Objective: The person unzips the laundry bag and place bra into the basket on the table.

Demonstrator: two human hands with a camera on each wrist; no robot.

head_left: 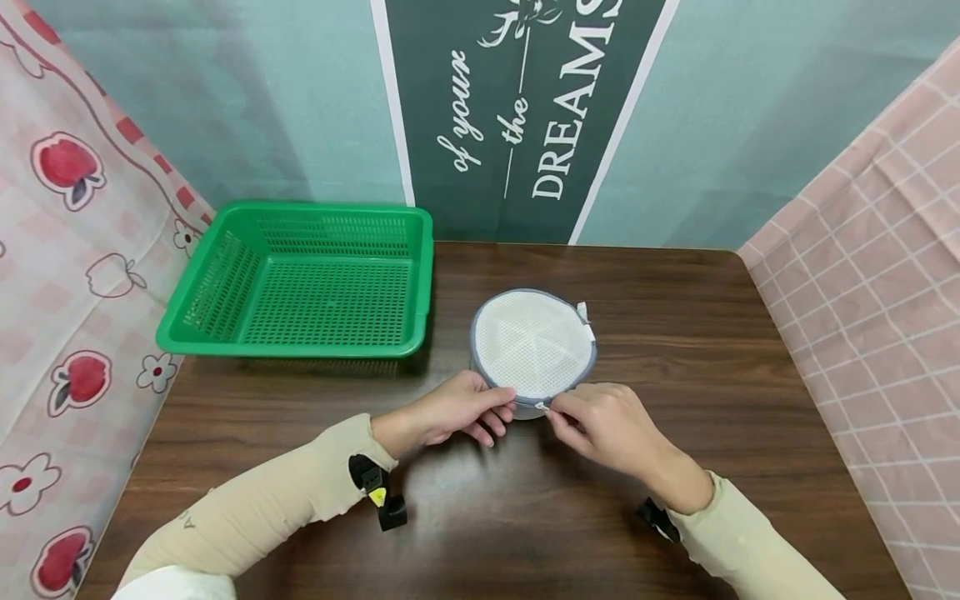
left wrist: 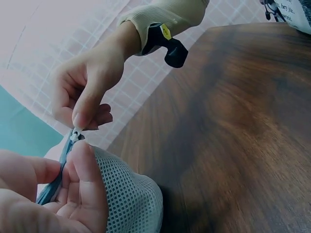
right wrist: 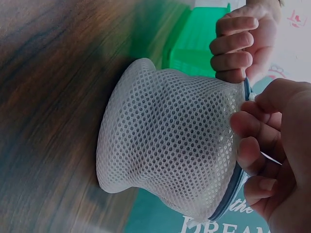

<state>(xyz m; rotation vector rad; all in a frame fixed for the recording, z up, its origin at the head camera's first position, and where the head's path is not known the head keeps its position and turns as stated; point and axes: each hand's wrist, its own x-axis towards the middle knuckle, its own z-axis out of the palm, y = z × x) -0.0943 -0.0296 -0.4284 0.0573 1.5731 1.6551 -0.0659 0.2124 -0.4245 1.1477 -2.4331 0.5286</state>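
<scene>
A round white mesh laundry bag [head_left: 534, 343] with a grey-blue zipper rim stands on the wooden table [head_left: 712, 350]. My left hand [head_left: 459, 408] grips the bag's near rim [right wrist: 232, 56], fingers curled over the edge. My right hand [head_left: 600, 425] pinches the small white zipper pull [head_left: 541, 406] at the front of the rim, also seen as the zipper pull [left wrist: 76, 135] between thumb and finger. In the right wrist view the mesh bag [right wrist: 170, 145] bulges outward below the zipper.
A green plastic basket [head_left: 303, 283] sits empty at the table's back left, close to the bag. Patterned cloth hangs on the left and a pink checked cloth [head_left: 870, 275] on the right. A dark banner hangs on the far wall.
</scene>
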